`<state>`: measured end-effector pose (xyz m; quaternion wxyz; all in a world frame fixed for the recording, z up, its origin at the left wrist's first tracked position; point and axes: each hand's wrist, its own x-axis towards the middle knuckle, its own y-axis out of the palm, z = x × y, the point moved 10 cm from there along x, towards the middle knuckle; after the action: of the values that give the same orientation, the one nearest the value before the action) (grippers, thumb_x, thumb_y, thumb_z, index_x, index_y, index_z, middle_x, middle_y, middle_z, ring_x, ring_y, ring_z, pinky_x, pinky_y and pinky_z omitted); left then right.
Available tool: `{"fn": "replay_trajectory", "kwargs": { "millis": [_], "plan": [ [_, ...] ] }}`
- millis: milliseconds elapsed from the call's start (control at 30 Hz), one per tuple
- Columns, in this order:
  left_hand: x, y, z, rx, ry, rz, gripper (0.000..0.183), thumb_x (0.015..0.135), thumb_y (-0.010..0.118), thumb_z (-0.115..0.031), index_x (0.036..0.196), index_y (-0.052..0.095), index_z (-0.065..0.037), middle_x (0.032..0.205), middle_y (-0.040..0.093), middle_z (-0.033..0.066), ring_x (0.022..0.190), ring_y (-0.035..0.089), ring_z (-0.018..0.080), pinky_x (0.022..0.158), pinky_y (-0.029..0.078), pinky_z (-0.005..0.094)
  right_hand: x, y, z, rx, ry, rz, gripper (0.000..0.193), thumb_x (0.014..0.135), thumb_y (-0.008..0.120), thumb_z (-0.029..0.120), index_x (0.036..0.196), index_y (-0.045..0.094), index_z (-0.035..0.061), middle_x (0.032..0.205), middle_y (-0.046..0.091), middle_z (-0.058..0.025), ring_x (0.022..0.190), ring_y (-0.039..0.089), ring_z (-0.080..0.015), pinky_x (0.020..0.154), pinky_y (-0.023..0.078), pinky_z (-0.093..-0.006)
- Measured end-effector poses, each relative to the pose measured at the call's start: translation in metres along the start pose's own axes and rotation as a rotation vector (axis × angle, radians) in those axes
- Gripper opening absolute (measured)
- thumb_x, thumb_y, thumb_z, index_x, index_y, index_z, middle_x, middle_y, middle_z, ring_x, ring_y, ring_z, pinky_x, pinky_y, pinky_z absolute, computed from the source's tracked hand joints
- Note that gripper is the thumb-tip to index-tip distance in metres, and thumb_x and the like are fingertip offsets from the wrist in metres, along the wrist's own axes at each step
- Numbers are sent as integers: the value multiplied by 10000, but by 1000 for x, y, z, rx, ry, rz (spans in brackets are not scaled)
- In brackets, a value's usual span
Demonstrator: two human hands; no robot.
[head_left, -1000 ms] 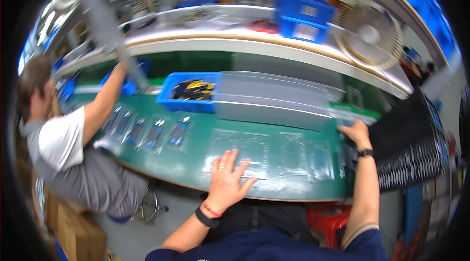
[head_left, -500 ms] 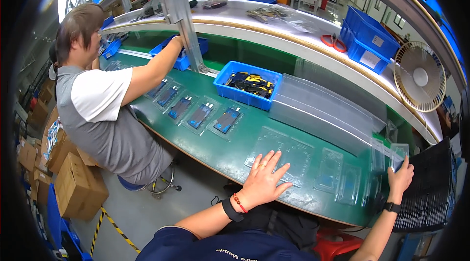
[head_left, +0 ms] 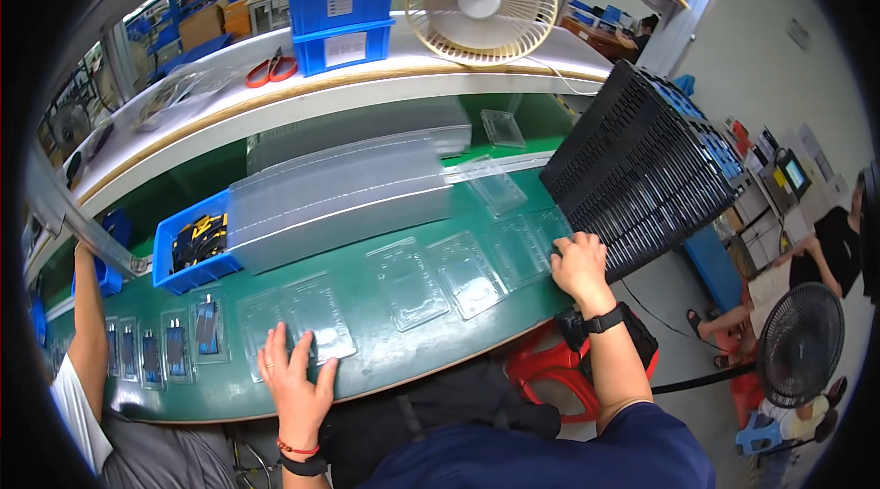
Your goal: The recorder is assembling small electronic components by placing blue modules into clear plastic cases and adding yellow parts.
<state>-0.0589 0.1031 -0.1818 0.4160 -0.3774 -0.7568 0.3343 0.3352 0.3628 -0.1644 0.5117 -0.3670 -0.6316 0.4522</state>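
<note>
My left hand (head_left: 298, 374) is spread, its fingertips resting on the lower part of a clear plastic blister tray (head_left: 319, 301) on the green table. A similar tray partly overlaps it on the left. At the right end of a row of clear trays (head_left: 466, 274), my right hand (head_left: 581, 264) has its fingers bent down at the edge of another clear tray (head_left: 548, 225), apparently gripping it. That hand is close to the lower corner of a tall stack of black trays (head_left: 637, 164).
Behind the trays stands a long, translucent grey box-like cover (head_left: 344, 205). Left of it is a blue bin (head_left: 197, 278) with black and yellow pieces. Trays holding dark blue items (head_left: 206, 329) line the left, near a co-worker's arm (head_left: 87, 315). A fan (head_left: 478, 1) sits on the shelf.
The view has swung to the right, bringing the black stack fully into sight. My right hand has come down to the table beside the stack; my left hand stays on the clear trays.
</note>
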Motion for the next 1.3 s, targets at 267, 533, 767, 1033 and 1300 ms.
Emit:
{"fn": "replay_trajectory", "kwargs": {
  "millis": [267, 533, 767, 1033, 1300],
  "plan": [
    [-1, -3, 6, 0, 66, 38, 475, 765, 771, -243, 1180, 663, -40, 1433, 468, 245, 1347, 410, 423, 1129, 264, 529, -28, -5, 21, 253, 0, -21, 297, 823, 705, 214, 1102, 718, 114, 1078, 621, -140, 1066, 553, -325, 917, 408, -461],
    [3, -9, -8, -189, 168, -104, 495, 715, 779, -165, 1159, 638, 3, 1386, 480, 263, 1290, 429, 484, 1079, 321, 562, -32, -62, 42, 386, -77, -28, 362, 805, 730, 192, 1145, 688, 73, 1140, 615, -157, 1109, 552, -331, 952, 407, -455],
    [-15, -34, -25, 22, 255, -279, 576, 798, 791, -331, 1249, 625, -14, 1377, 472, 296, 1266, 461, 472, 1057, 383, 539, -36, -281, -49, 296, -209, -614, 293, 763, 732, 163, 1005, 688, 4, 953, 680, -176, 923, 646, -345, 840, 513, -421],
    [-18, -28, -15, 41, 208, -276, 478, 819, 771, -300, 1170, 652, 3, 1338, 514, 288, 1234, 492, 455, 1043, 396, 527, 97, -292, -227, 216, 270, -65, 339, 867, 704, 221, 1098, 691, -27, 958, 719, -121, 852, 670, -188, 775, 532, -335],
    [-19, -30, -17, 56, 219, -301, 366, 819, 761, -254, 1074, 679, -5, 1301, 531, 285, 1188, 512, 454, 1013, 414, 526, 138, -238, -268, 122, 426, 231, 474, 918, 654, 396, 1164, 687, -8, 1069, 698, -141, 988, 654, -255, 844, 502, -405]
  ]
}}
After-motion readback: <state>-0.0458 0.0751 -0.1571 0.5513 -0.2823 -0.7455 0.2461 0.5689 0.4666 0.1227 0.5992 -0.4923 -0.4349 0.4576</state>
